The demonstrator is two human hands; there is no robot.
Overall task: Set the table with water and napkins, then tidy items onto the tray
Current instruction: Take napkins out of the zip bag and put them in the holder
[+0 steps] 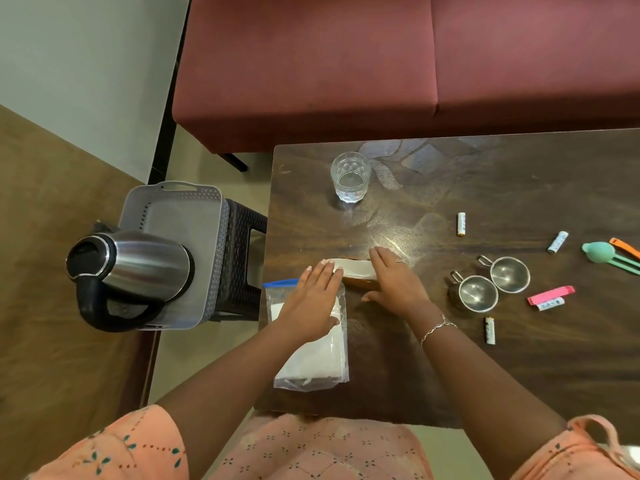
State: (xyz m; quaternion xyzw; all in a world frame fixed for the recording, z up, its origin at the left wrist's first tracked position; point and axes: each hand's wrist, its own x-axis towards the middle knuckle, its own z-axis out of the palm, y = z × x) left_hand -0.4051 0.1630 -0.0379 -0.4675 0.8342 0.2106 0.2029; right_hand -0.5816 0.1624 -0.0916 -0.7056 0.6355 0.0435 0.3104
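Note:
A white folded napkin (355,266) lies on the dark wooden table (485,358). My left hand (313,299) and my right hand (394,282) press flat on its two ends, fingers spread. Under my left hand lies a clear zip bag of napkins (315,362) with a blue seal. A glass of water (349,176) stands at the far left of the table. To the left, a grey tray (194,216) rests on a dark stool (242,244) and carries a steel kettle (131,271).
On the right of the table lie two steel measuring cups (491,284), several batteries (460,224), a pink clip (550,295) and a teal and orange utensil set (613,254). A maroon sofa (415,64) stands behind the table.

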